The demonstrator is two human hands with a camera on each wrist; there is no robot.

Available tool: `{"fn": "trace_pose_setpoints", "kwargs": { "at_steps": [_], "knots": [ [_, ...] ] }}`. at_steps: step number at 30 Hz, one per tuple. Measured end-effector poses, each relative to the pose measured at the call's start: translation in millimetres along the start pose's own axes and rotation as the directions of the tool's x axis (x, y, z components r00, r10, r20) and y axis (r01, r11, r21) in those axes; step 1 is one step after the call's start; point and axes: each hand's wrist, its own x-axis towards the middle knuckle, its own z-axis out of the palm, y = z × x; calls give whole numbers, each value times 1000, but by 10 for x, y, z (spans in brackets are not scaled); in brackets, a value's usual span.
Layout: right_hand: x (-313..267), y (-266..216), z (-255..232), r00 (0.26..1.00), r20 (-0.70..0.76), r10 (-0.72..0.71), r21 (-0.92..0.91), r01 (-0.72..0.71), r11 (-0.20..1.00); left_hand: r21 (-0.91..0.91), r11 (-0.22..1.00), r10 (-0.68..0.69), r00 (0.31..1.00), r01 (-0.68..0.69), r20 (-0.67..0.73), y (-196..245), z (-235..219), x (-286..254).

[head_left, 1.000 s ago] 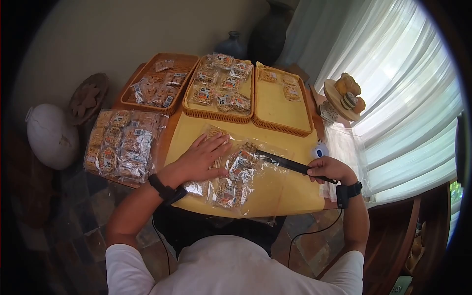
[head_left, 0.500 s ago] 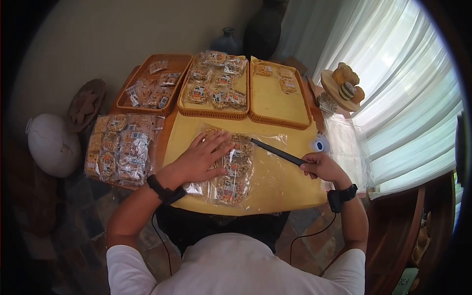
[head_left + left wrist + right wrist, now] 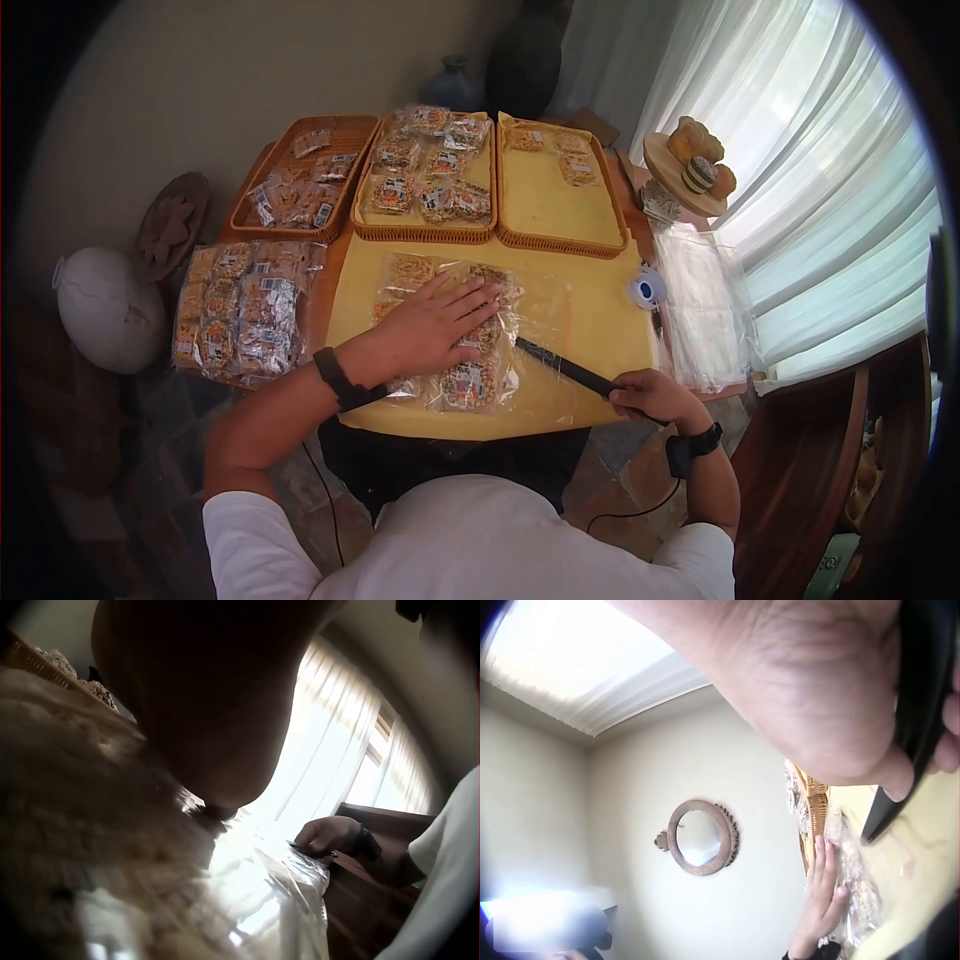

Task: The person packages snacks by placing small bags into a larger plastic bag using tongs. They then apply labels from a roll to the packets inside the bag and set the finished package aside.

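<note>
A clear plastic bag (image 3: 470, 385) of individually wrapped nutty snack pieces lies on the yellow cloth in front of me. My left hand (image 3: 425, 330) rests palm down across it, fingers straight and pointing to the upper right. My right hand (image 3: 655, 395) grips the end of a long, slim black bar-like tool (image 3: 575, 374). The tool slants up to the left, its tip close to the bag's right side, over the loose clear plastic. In the right wrist view, the thumb and fingers wrap the black tool (image 3: 922, 697).
Three wicker baskets (image 3: 420, 232) with wrapped snacks stand along the back. A large filled bag (image 3: 245, 310) sits at the left edge. On the right are a white-and-blue round item (image 3: 647, 288), flat clear bags (image 3: 705, 320) and a wooden stand (image 3: 690, 175).
My left hand has slid to the right over the bag. The tool's tip has come down from the bag's upper right corner toward me, along its right side, and my right hand has come nearer.
</note>
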Motion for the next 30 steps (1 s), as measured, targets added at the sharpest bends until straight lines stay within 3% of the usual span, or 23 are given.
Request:
{"fn": "trace_pose_setpoints", "kwargs": {
  "at_steps": [2, 4, 6, 7, 10, 12, 13, 14, 16, 18, 21, 23, 24, 26, 30],
  "knots": [
    [-8, 64, 75, 999, 47, -9, -25, 10, 1000, 31, 1000, 2, 997, 0, -83, 47, 63, -29],
    [-34, 93, 140, 999, 13, -32, 11, 32, 999, 46, 999, 31, 997, -28, -74, 54, 72, -47],
    [-29, 141, 198, 989, -127, -71, 91, 83, 992, 59, 997, 62, 996, -59, -62, 56, 58, -47],
    [-14, 135, 212, 989, -130, -69, 99, 82, 992, 63, 996, 65, 996, -61, -61, 56, 48, -41],
    [61, 41, 219, 972, -210, -108, 20, 115, 993, 30, 998, 64, 995, -62, -74, 84, -16, -44],
    [79, -126, 209, 953, -252, -169, -138, 137, 981, 0, 999, 51, 995, -51, -88, 93, -93, -64],
    [46, -280, 192, 951, -264, -165, -243, 100, 965, -9, 1000, 5, 995, -5, -98, 94, -121, -71],
    [125, -245, 183, 951, -264, -164, -235, 101, 967, -20, 999, -42, 993, 40, -110, 92, -135, -73],
    [302, -156, 173, 799, -334, -500, -407, 356, 841, -34, 999, -45, 992, 41, -115, 65, -110, -67],
    [391, -217, 135, 799, -334, -499, -459, 324, 827, -51, 997, -57, 990, 51, -126, 53, -82, -63],
    [523, -227, 54, 739, -337, -584, -528, 365, 767, -35, 998, -51, 989, 47, -140, 55, -57, -77],
    [512, -295, -47, 850, -210, -484, -408, 373, 833, -25, 999, -45, 988, 42, -145, 42, -48, -89],
    [543, -304, -92, 850, -207, -485, -409, 375, 832, -25, 999, -48, 988, 45, -145, 33, -42, -94],
    [588, -288, -163, 814, -125, -568, -506, 440, 741, -11, 999, -43, 992, 42, -118, 35, -24, -97],
    [613, -277, -224, 749, -146, -646, -519, 498, 695, -24, 999, -47, 994, 45, -100, 31, -28, -104]
  ]
}}
